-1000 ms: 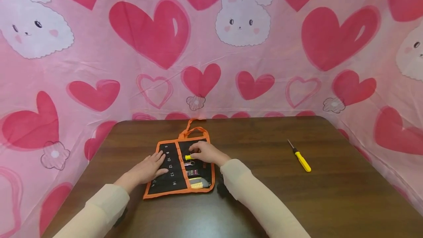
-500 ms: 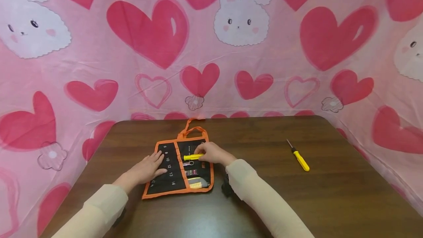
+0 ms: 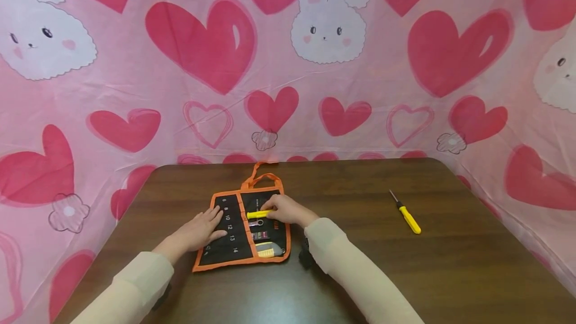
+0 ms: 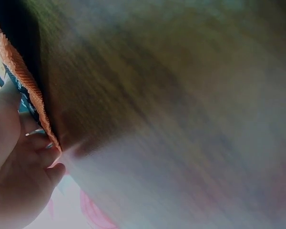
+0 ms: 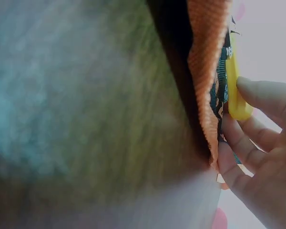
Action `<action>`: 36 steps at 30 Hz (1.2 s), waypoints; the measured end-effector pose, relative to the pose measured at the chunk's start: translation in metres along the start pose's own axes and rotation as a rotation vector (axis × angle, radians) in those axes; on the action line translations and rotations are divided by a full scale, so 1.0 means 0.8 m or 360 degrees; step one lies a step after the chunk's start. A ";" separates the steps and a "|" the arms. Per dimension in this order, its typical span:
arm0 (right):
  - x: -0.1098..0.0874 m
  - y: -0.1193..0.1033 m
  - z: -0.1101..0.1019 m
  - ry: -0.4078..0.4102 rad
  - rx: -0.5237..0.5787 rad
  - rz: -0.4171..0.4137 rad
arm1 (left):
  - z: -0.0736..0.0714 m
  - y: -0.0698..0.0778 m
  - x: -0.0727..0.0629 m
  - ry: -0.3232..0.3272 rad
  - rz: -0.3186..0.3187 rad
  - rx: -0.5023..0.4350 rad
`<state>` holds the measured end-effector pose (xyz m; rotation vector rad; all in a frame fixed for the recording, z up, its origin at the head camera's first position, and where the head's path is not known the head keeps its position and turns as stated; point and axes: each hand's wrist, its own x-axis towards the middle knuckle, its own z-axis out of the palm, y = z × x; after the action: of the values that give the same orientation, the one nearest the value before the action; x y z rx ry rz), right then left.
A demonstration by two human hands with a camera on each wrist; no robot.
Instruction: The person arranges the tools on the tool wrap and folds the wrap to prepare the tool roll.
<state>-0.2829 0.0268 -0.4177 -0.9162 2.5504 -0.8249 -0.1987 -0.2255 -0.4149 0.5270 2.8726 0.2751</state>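
Note:
A black tool roll (image 3: 227, 259) with orange edging lies unrolled on the table, sizes 6 to 14 printed on its left half. My right hand (image 3: 288, 210) pinches the yellow handle of a screwdriver (image 3: 257, 214) over the right half. The handle's left end meets the orange pocket band (image 3: 245, 219); its shaft is hidden. In the right wrist view, thumb and fingers are at the rounded end of the yellow handle (image 5: 238, 100). My left hand (image 3: 198, 230) rests on the roll's left half, fingers extended, thumb apart. In the left wrist view, that hand (image 4: 24, 167) lies along the orange edge.
A second yellow-handled screwdriver (image 3: 410, 220) lies on the brown table (image 3: 351, 244) to the right. Below the right hand, a wrench (image 3: 256, 223) and a yellow-and-grey cutter (image 3: 270, 250) sit in the roll's pockets. Orange ties (image 3: 261, 178) extend toward the back edge.
My right hand first moved right, uncovering more of the yellow handle. Since then the handle has slid slightly left to the pocket band. The left hand stays in place.

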 end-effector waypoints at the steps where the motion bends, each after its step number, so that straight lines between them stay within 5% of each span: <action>1: -0.001 0.001 0.000 0.0003 0.0007 -0.0002 | 0.000 0.000 0.000 0.0001 0.0001 0.0000; 21: -0.051 0.019 -0.065 0.0320 0.0204 -0.0049 | 0.000 -0.001 -0.002 0.0008 0.0012 -0.0004; 36: -0.106 0.039 -0.131 0.0584 0.0106 -0.0165 | 0.002 -0.005 0.000 0.0007 0.0020 -0.0010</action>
<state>-0.2824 0.1452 -0.3464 -0.9580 2.7769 -1.1995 -0.1995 -0.2287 -0.4175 0.5446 2.8727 0.2872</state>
